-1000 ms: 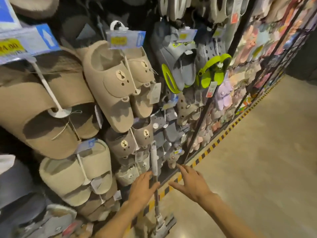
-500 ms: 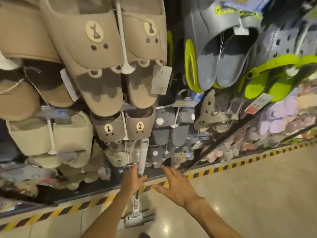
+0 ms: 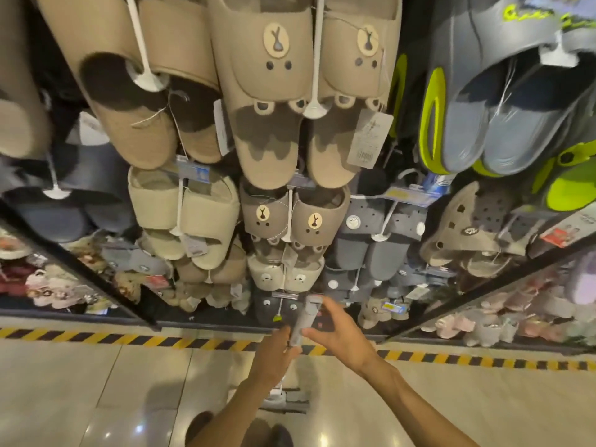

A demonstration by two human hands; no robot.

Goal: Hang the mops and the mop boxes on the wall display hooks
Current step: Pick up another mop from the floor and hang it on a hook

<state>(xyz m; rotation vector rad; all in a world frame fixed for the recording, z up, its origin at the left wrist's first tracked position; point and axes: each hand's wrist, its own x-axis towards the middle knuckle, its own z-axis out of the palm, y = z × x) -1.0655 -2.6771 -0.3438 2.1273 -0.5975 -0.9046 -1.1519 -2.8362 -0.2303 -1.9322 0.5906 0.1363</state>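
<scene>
Nearest, the mop's flat head (image 3: pixel 285 398) rests on the glossy floor (image 3: pixel 96 382) by the person's feet. Above it, the left hand (image 3: pixel 274 356) grips the grey mop handle (image 3: pixel 301 324), and the right hand (image 3: pixel 338 333) pinches it just higher up. The mop looks light and rigid but bottom-heavy (likely to swing), so a hold near the handle's top seems best. Beyond, slippers (image 3: pixel 267 91) crowd the white display hooks (image 3: pixel 314 108).
</scene>
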